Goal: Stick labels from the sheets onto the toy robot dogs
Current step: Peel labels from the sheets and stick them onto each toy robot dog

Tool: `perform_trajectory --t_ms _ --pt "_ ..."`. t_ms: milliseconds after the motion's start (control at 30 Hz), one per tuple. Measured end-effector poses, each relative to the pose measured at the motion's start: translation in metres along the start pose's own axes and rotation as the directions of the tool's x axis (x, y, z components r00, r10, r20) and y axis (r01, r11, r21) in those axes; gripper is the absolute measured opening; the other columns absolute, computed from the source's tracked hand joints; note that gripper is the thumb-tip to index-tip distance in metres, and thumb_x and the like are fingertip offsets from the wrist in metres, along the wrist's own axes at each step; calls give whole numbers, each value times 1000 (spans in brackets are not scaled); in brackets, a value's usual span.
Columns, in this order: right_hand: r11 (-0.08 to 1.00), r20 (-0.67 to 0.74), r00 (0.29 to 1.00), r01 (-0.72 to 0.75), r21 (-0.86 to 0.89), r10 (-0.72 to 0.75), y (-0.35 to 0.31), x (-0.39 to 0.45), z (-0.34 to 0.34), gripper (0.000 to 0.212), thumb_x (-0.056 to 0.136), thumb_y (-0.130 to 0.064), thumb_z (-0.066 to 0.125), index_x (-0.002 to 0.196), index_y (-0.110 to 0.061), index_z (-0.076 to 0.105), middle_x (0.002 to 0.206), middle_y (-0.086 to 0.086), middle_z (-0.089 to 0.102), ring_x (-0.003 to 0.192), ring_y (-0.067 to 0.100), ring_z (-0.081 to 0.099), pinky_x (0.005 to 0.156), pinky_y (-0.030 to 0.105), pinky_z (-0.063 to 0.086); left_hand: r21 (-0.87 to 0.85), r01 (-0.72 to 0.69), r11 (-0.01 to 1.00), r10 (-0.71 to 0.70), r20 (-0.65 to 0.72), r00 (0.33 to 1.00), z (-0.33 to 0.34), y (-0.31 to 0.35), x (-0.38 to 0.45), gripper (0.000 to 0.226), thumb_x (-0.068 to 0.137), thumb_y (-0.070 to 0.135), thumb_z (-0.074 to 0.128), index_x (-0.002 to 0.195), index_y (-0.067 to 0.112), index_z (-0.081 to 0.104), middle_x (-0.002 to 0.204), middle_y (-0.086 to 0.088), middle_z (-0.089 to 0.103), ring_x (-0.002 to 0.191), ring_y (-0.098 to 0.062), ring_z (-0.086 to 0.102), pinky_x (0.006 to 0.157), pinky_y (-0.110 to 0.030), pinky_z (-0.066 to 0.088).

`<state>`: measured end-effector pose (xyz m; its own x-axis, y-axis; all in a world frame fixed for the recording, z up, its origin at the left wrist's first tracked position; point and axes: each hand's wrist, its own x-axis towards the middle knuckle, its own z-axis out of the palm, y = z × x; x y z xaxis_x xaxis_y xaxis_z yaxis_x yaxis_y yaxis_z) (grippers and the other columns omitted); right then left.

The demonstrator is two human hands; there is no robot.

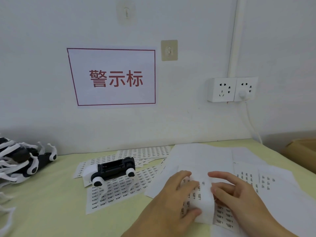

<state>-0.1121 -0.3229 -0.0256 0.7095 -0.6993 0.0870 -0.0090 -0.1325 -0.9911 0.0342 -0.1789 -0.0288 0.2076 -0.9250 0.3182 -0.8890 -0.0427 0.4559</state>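
Currently at the peeling step: both hands work a white paper label sheet (203, 190) printed with small black labels, low and right of centre on the pale green worktop (51, 202). The left hand (172, 194) lies over the sheet's left part, thumb pinching its bent-up lower edge, so that grip grasps the sheet. The right hand (239, 194) has fingers curled at the raised fold; it looks to pinch the sheet or a label there, though which one I cannot tell.

The black-and-white toy robot dog (111, 170) stands on more scattered label sheets (119, 190) to the left of the hands, apart from them, body open on top. A heap of further black-and-white robot dogs (22, 161) sits at the far left edge, cut off by the frame.

Judgement: no label is visibly free yet. Next move calls for lifting one label clean off the backing without curling it, then carrying it left to the standing dog and pressing it flat.

Hard to make out: label print is too small to read; fingertips of the right hand hide the peel point; whether the dog already bears a label is not visible. A brown cardboard box (302, 151) is cropped at right.
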Motion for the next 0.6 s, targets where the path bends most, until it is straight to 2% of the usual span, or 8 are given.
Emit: perform_trajectory --t_ms 100,167,233,300,367,433,533,600 --pt "999 -12 1000 -3 54 4 1 1 -2 31 88 5 65 109 -18 66 89 15 76 70 25 69 75 34 54 -167 115 979 -125 -50 991 -3 9 5 41 88 62 58 126 48 52 138 47 14 121 31 18 93 -2 25" --pt "998 -14 1000 15 65 -14 1 1 -3 33 87 5 66 110 -18 63 87 14 76 63 21 65 68 29 52 -299 204 932 -259 -157 953 1 17 12 28 90 52 64 113 45 52 130 39 25 114 29 29 84 0 36" --pt "996 -16 999 30 78 -29 2 1 -3 35 87 4 66 111 -21 60 87 13 76 63 20 67 65 26 52 -454 305 837 -425 -188 886 6 23 20 36 89 41 70 113 44 43 120 25 35 100 26 41 69 0 41" --pt "993 -26 999 29 113 -27 3 1 -4 37 87 5 65 113 -20 58 88 14 76 70 25 71 63 25 55 -633 353 689 -547 -134 826 11 27 27 38 88 34 73 112 42 45 112 14 51 90 8 60 58 -8 47" --pt "988 -35 999 15 156 -10 4 3 -4 38 86 5 66 114 -20 57 89 15 76 76 29 73 62 25 57 -739 285 610 -550 -136 824 16 27 29 31 90 23 72 106 38 52 102 4 66 81 -9 70 60 -17 52" --pt "988 -46 999 0 155 7 6 4 -4 39 85 0 69 115 -23 58 91 14 76 78 31 74 67 29 58 -788 176 590 -510 -195 838 17 25 27 26 91 12 69 98 34 56 98 -3 69 77 -18 72 60 -24 54" --pt "993 -34 998 -45 107 49 8 7 -5 34 86 -12 71 116 -24 63 91 15 76 82 39 71 81 42 55 -791 120 600 -492 -246 835 17 22 24 28 94 10 65 86 35 57 94 -5 68 70 -22 68 59 -30 54" --pt "994 15 997 -71 83 70 6 7 -4 26 85 -19 71 111 -19 71 90 16 76 82 38 71 84 44 53 -800 103 591 -478 -244 844 17 22 23 27 94 10 65 82 34 58 88 -4 69 63 -18 66 55 -29 52"
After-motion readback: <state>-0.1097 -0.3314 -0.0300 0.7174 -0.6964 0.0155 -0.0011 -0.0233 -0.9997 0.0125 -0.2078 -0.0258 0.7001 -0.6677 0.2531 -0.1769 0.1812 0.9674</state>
